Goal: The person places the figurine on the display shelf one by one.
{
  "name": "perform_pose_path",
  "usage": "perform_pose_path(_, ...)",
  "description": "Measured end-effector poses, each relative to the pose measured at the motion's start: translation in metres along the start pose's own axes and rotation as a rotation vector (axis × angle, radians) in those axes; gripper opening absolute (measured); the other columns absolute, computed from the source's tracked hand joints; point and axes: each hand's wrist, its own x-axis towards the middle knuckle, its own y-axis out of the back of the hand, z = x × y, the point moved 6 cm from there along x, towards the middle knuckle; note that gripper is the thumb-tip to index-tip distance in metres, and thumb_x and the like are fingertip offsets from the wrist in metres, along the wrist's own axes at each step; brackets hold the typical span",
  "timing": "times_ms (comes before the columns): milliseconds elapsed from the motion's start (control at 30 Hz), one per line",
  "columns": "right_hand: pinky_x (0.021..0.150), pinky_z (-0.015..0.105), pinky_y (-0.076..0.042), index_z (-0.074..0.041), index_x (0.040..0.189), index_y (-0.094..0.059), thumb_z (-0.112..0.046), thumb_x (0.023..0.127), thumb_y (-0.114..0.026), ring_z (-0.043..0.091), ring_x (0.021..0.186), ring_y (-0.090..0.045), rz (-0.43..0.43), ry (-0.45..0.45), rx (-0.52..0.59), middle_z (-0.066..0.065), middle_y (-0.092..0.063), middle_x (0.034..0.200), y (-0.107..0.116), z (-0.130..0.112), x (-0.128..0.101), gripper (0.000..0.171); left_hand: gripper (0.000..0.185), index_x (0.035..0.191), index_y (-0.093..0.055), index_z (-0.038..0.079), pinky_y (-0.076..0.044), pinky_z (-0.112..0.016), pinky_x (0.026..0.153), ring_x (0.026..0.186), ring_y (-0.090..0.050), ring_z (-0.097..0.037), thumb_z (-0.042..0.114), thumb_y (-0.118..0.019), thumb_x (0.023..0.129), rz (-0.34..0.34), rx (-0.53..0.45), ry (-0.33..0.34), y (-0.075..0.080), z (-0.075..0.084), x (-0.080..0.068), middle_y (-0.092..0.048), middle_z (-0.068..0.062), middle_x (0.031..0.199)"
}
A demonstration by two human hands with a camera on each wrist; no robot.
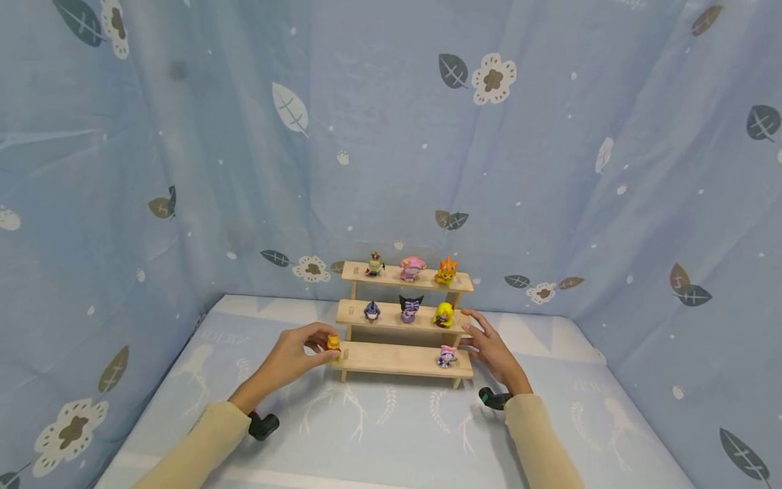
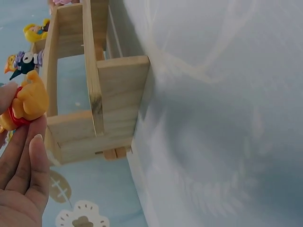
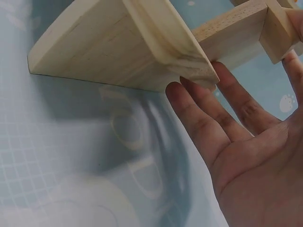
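My left hand (image 1: 296,353) pinches a small yellow bear figurine (image 2: 34,99) in a red top between thumb and fingers. It is at the left end of the bottom tier of a three-tier wooden display shelf (image 1: 391,358). At the other end, my right hand (image 1: 493,350) grips the middle tier's end with thumb and a finger, while its other fingers (image 3: 194,111) reach beside the bottom tier. On that bottom tier, towards the right, stands a pink-and-white figurine (image 1: 447,356).
The middle tier bears a dark blue figurine (image 1: 372,311), a black-and-purple one (image 1: 411,309) and a yellow-haired one (image 1: 443,314). Above are a crowned figurine (image 1: 375,264), a pink one (image 1: 412,268) and an orange spiky one (image 1: 447,270). A patterned blue curtain (image 1: 391,136) hangs behind the cloth-covered table (image 1: 342,448).
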Motion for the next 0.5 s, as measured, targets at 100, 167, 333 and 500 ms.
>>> perform_pose_path(100, 0.107, 0.056, -0.045, -0.033, 0.158, -0.032, -0.049, 0.103, -0.06, 0.045, 0.135, -0.049, 0.002, -0.004, 0.006, 0.017, -0.033, 0.161, -0.001, 0.0, 0.001, 0.064, 0.035, 0.117, -0.072, 0.014, -0.06, -0.042, 0.077, 0.085, -0.068, -0.009, 0.021, -0.086, 0.086, 0.005, -0.011, -0.016, -0.004, 0.0, 0.004, -0.072, 0.009, 0.095)
perform_pose_path(167, 0.107, 0.055, -0.045, -0.034, 0.158, -0.032, -0.049, 0.103, -0.06, 0.045, 0.135, -0.049, 0.004, -0.001, 0.011, 0.016, -0.034, 0.161, -0.001, 0.0, 0.001, 0.064, 0.036, 0.118, -0.072, 0.012, -0.06, -0.04, 0.077, 0.085, -0.068, -0.01, 0.021, -0.086, 0.086, 0.004, -0.027, -0.028, -0.007, 0.001, 0.006, -0.072, 0.009, 0.096)
perform_pose_path(333, 0.106, 0.053, -0.046, -0.033, 0.159, -0.032, -0.048, 0.104, -0.059, 0.045, 0.134, -0.05, 0.01, 0.008, 0.015, 0.018, -0.034, 0.161, 0.0, 0.001, 0.001, 0.063, 0.036, 0.119, -0.072, 0.011, -0.059, -0.036, 0.077, 0.087, -0.069, -0.012, 0.02, -0.085, 0.087, -0.012, -0.065, -0.054, -0.014, 0.004, 0.01, -0.073, 0.007, 0.098)
perform_pose_path(500, 0.107, 0.054, -0.045, -0.034, 0.159, -0.031, -0.046, 0.105, -0.058, 0.044, 0.133, -0.05, 0.008, 0.008, 0.022, 0.018, -0.034, 0.16, 0.0, 0.003, 0.001, 0.061, 0.034, 0.117, -0.072, 0.015, -0.059, -0.036, 0.077, 0.087, -0.069, -0.011, 0.023, -0.085, 0.087, -0.017, -0.072, -0.071, -0.018, 0.009, 0.014, -0.073, 0.008, 0.098)
